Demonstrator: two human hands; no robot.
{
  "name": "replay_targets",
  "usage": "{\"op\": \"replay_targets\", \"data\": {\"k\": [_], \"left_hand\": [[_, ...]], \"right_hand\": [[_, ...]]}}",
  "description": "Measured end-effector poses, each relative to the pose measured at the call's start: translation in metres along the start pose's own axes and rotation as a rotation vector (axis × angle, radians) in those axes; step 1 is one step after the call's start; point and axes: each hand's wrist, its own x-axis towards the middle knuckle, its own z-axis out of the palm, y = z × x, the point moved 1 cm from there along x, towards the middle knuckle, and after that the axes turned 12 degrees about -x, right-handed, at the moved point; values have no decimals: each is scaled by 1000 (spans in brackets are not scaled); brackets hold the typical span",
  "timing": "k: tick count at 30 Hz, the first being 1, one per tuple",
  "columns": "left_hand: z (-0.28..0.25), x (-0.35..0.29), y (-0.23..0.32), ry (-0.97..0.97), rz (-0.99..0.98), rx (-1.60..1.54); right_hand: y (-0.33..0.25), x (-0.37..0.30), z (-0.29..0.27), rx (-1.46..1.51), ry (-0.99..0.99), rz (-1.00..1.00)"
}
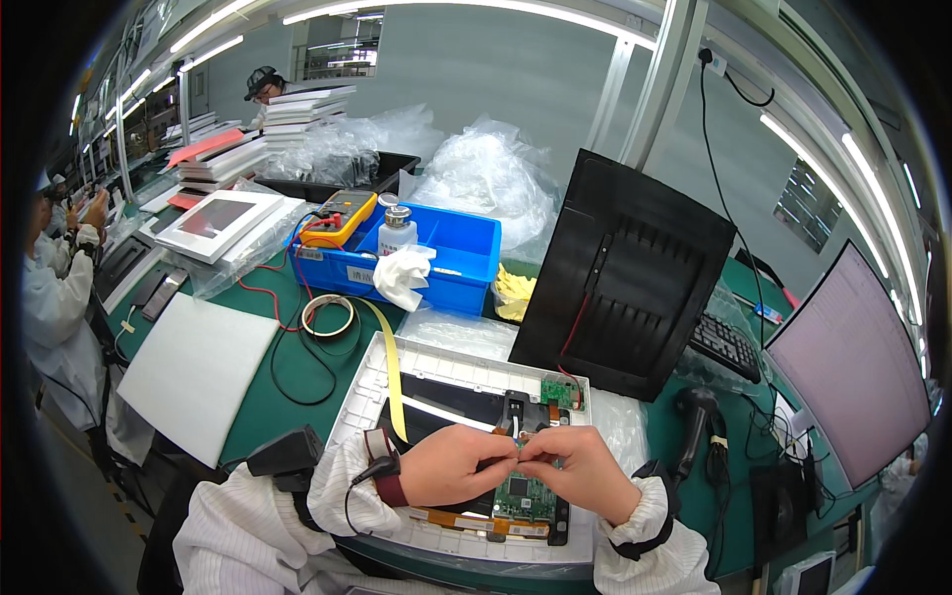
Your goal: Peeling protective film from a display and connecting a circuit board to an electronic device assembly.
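My left hand (pixel 448 466) and my right hand (pixel 589 473) meet fingertip to fingertip above an opened display unit in a white plastic frame (pixel 362 409). Both hands are closed in a pinch, and whatever lies between the fingers is too small and hidden to name. Just below them is a green circuit board (pixel 526 502) inside the unit. A smaller green board (pixel 561 393) sits at the frame's upper right corner, with a red wire running to the black back cover (pixel 635 268) that stands tilted behind. A yellow strip (pixel 391 362) lies across the frame's left part.
A blue bin (pixel 461 260) behind holds a yellow multimeter (pixel 342 215) and a dispenser bottle (pixel 397 233). Left lie a tape roll (pixel 328 315) and a white foam sheet (pixel 203 372). Right are a barcode scanner (pixel 697 426), a keyboard (pixel 726 347) and a monitor (pixel 853 367). Co-workers sit far left.
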Motion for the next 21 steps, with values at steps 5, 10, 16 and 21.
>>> {"op": "replay_targets", "data": {"k": [5, 10, 16, 21], "left_hand": [[2, 0, -3, 4, -39, -54], [3, -1, -6, -2, -66, -95], [1, -2, -5, 17, -57, -79], [-2, 1, -7, 3, -390, -570]], "right_hand": [[0, 0, 2, -57, 13, -28], [-2, 0, 4, -55, 36, -16], [-6, 0, 9, -46, 83, -17], [-4, 0, 12, -206, 290, -273]]}}
